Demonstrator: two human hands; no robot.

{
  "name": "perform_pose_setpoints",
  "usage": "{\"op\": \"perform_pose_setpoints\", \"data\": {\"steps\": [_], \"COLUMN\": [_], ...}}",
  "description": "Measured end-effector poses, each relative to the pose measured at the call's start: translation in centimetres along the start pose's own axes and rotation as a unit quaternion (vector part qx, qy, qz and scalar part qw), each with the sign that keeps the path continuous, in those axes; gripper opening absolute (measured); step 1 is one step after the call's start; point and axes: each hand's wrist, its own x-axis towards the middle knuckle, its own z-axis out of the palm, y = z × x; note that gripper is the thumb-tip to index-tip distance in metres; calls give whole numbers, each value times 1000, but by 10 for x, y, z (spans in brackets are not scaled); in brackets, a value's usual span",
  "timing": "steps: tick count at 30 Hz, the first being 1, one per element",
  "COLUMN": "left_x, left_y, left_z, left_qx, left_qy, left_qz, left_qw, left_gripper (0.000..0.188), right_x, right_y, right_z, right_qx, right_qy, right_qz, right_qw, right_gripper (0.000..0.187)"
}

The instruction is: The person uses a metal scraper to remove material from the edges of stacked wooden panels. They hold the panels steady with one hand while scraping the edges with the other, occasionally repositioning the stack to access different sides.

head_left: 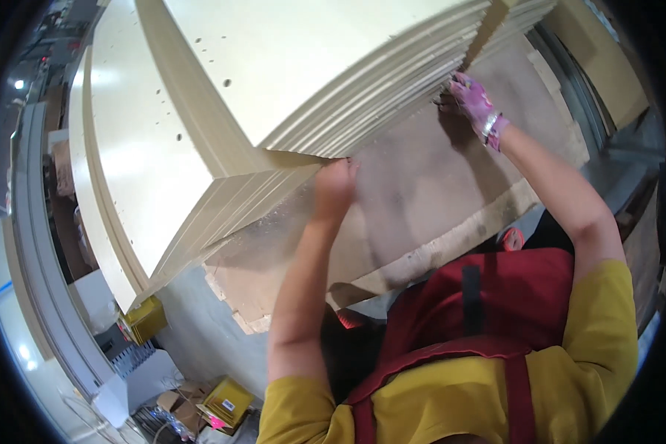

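A stack of white panels with layered pale edges and small drilled holes stands in front of me. At its near corner, my bare left hand is closed on a panel edge, with most of its fingers hidden. Farther right, my right hand wears a pink and purple patterned glove. Its fingers are curled at the lower edge of the same stack, gripping a panel edge; the fingertips are partly hidden. The two hands are well apart along the stack's near side.
Beneath the stack lies a brown board base with worn edges. More white panels stand at the left. Yellow boxes and loose items lie on the floor at lower left. A brown cardboard sheet and metal rails are at upper right.
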Motion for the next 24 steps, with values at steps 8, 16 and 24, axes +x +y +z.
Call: {"op": "perform_pose_setpoints", "data": {"steps": [8, 16, 24], "left_x": [-9, 26, 22], "left_y": [77, 75, 60], "left_z": [-180, -200, -161], "left_qx": [484, 650, 637], "left_qy": [-178, -296, -343], "left_qz": [219, 314, 340], "left_qw": [829, 625, 601], "left_gripper": [57, 54, 69], "right_x": [-3, -12, -63], "right_y": [0, -13, 11], "right_z": [6, 2, -18], "right_qx": [2, 38, 35], "right_qy": [13, 61, 81], "right_qz": [-40, -1, -53], "right_qw": [999, 997, 995], "right_gripper": [56, 45, 19]}}
